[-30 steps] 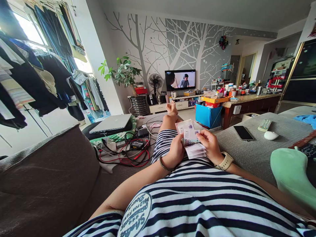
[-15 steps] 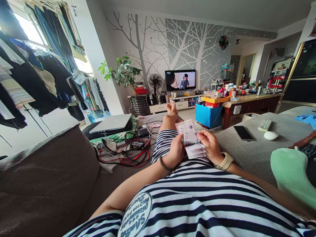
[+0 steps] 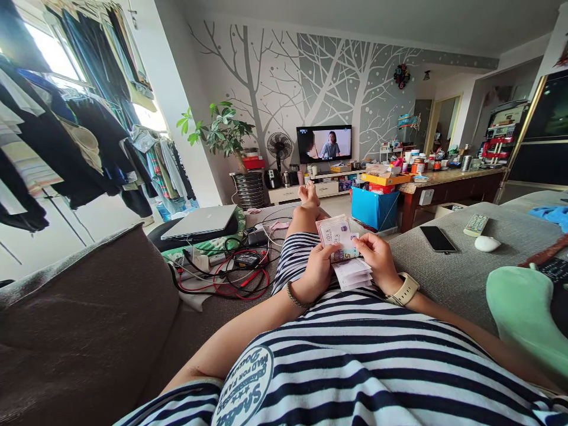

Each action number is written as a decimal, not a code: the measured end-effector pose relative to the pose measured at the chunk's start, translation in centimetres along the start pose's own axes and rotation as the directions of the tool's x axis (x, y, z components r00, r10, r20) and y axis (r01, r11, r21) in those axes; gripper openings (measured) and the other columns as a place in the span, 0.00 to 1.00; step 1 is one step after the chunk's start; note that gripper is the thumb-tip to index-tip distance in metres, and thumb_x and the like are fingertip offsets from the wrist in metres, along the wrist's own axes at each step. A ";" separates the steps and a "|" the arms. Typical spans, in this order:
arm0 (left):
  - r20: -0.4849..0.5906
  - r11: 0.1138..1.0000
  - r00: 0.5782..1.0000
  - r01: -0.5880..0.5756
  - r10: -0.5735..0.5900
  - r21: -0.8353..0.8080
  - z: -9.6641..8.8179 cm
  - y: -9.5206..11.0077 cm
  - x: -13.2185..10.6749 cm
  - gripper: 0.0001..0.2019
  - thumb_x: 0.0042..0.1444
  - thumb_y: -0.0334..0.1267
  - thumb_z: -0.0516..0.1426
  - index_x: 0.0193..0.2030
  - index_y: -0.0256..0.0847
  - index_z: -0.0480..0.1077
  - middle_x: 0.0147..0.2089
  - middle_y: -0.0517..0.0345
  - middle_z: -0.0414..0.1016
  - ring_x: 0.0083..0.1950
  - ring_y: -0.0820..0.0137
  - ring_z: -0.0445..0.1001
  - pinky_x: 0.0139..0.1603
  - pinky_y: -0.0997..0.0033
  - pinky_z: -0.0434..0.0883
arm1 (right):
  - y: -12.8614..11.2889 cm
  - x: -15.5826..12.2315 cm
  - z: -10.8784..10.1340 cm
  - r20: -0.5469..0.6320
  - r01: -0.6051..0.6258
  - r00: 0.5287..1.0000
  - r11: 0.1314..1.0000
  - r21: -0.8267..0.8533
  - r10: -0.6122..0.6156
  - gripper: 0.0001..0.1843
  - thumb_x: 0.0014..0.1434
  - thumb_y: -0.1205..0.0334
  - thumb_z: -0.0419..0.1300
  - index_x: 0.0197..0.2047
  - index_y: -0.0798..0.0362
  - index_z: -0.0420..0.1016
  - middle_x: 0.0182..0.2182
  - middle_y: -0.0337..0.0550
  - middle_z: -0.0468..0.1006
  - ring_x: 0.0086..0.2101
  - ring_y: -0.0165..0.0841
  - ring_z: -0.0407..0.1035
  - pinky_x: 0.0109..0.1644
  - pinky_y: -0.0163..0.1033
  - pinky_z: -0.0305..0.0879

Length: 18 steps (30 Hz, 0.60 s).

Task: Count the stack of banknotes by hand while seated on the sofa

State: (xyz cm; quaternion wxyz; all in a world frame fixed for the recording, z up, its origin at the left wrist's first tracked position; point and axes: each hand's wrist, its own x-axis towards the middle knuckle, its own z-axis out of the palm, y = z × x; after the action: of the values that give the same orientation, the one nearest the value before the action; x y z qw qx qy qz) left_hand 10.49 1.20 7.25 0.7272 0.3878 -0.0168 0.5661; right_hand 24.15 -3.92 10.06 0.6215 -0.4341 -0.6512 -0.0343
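Observation:
I lie back on a sofa in a striped shirt, legs stretched out in front. My left hand (image 3: pixel 316 271) is closed around a stack of banknotes (image 3: pixel 337 234) held upright over my lap. My right hand (image 3: pixel 376 259), with a pale watch on the wrist, pinches the front note and the folded-down notes (image 3: pixel 354 273) below it. A thin bracelet sits on my left wrist.
A black phone (image 3: pixel 437 238), a remote (image 3: pixel 475 224) and a white mouse (image 3: pixel 487 243) lie on the grey seat to the right. A green cushion (image 3: pixel 521 313) is at the far right. A closed laptop (image 3: pixel 200 221) and tangled cables (image 3: pixel 235 269) lie to the left.
My right hand has pulled another note down from the stack onto the folded pile. The stack in my left hand has tilted slightly.

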 end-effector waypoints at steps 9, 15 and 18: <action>-0.027 0.998 1.000 0.010 -0.012 -0.061 -1.0 -0.8 1.3 0.16 0.48 0.42 0.69 0.42 0.35 0.80 0.42 0.50 0.84 0.42 0.60 0.81 0.51 0.61 0.77 | -1.5 -0.3 -0.1 0.012 0.033 0.999 0.999 0.027 -0.033 0.31 0.59 0.31 0.65 0.27 0.50 0.67 0.22 0.38 0.66 0.25 0.31 0.58 0.29 0.37 0.56; -0.018 0.998 1.000 0.009 -0.010 -0.058 -1.0 -0.9 1.5 0.15 0.49 0.42 0.68 0.42 0.36 0.80 0.44 0.49 0.84 0.45 0.57 0.82 0.51 0.62 0.76 | -2.1 -0.5 -0.2 0.055 0.016 0.998 0.997 0.078 -0.020 0.29 0.59 0.32 0.65 0.29 0.51 0.69 0.23 0.38 0.67 0.26 0.31 0.58 0.29 0.37 0.56; -0.035 0.998 0.999 0.002 -0.005 -0.066 -0.9 -0.9 1.5 0.16 0.49 0.43 0.69 0.43 0.35 0.80 0.45 0.48 0.85 0.48 0.56 0.83 0.53 0.61 0.77 | -2.1 -0.5 -0.2 0.059 0.016 0.998 0.996 0.083 -0.021 0.29 0.60 0.33 0.65 0.28 0.51 0.68 0.22 0.38 0.66 0.25 0.31 0.57 0.29 0.37 0.55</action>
State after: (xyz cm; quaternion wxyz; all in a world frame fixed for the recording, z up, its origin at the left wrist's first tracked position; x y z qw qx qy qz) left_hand 11.36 2.91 6.81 0.7409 0.3534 -0.0219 0.5708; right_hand 22.96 -5.64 10.71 0.6187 -0.4028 -0.6745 -0.0001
